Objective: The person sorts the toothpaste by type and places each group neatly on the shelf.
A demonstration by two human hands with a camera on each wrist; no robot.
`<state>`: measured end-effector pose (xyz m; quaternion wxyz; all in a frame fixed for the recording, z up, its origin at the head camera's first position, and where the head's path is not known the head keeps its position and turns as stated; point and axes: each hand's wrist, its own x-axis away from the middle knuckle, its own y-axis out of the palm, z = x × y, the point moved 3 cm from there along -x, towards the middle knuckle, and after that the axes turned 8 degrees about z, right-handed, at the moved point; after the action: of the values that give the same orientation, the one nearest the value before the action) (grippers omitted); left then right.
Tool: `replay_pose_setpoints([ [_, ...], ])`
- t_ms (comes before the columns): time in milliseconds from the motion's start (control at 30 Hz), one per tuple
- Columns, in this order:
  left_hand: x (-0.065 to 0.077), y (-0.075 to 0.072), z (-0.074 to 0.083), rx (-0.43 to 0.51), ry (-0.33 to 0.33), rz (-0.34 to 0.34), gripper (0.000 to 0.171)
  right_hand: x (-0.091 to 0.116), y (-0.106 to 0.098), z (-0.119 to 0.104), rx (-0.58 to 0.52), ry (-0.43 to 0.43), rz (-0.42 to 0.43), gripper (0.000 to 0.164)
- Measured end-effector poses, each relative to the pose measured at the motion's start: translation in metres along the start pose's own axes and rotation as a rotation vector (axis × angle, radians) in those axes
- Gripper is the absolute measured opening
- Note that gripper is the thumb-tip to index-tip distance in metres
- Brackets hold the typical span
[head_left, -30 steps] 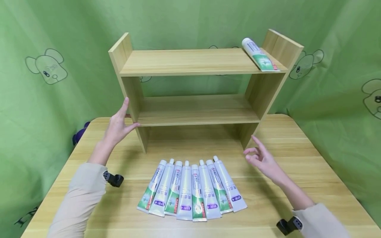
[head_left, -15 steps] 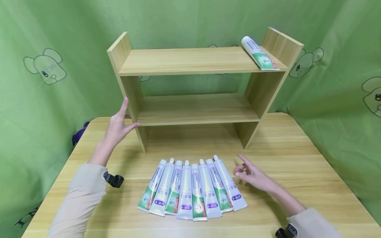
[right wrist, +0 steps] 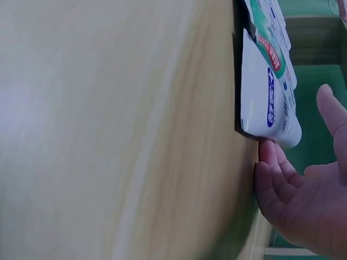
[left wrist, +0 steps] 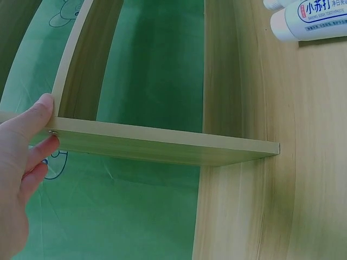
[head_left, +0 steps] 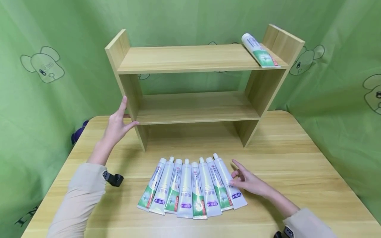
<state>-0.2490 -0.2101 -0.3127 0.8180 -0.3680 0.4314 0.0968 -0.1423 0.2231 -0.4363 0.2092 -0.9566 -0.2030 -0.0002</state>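
My left hand (head_left: 116,127) grips the left side panel of a wooden shelf (head_left: 193,59), thumb at the front edge where the middle board joins. The left wrist view shows its fingers (left wrist: 40,157) against the panel's outer face. Several toothpaste tubes lie fanned on the table before the shelf, caps toward it. At the right end is a white toothpaste tube (head_left: 227,180) with a purple label. My right hand (head_left: 250,181) is beside this tube, fingertips right at its edge; in the right wrist view the thumb (right wrist: 328,105) stands raised apart from it.
One green-and-white toothpaste tube (head_left: 259,51) lies on the top board at its right end. Green curtains (head_left: 190,19) hang behind and on both sides of the table (head_left: 297,158). A purple object (head_left: 78,133) shows past the table's left edge.
My right hand has come down from near the shelf's right foot, leftward and toward me, to the rightmost tube. The left hand has stayed on the panel.
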Motion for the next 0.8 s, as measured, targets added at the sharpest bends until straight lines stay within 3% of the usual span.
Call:
replay_pose_setpoints([
  [133, 0.000, 0.000, -0.001, 0.002, -0.003, -0.002, 0.119, -0.002, 0.004, -0.001, 0.036, 0.014, 0.013, 0.094],
  [367, 0.001, 0.000, -0.003, 0.005, -0.006, -0.002, 0.119, -0.003, 0.014, -0.002, 0.184, -0.043, 0.059, 0.095],
  [600, 0.001, 0.000, -0.003, 0.006, -0.007, -0.007, 0.119, -0.003, 0.021, 0.001, 0.309, 0.015, 0.131, 0.092],
  [800, 0.001, 0.001, -0.004, 0.004, -0.004, -0.005, 0.119, 0.000, 0.023, 0.003, 0.197, 0.091, 0.115, 0.082],
])
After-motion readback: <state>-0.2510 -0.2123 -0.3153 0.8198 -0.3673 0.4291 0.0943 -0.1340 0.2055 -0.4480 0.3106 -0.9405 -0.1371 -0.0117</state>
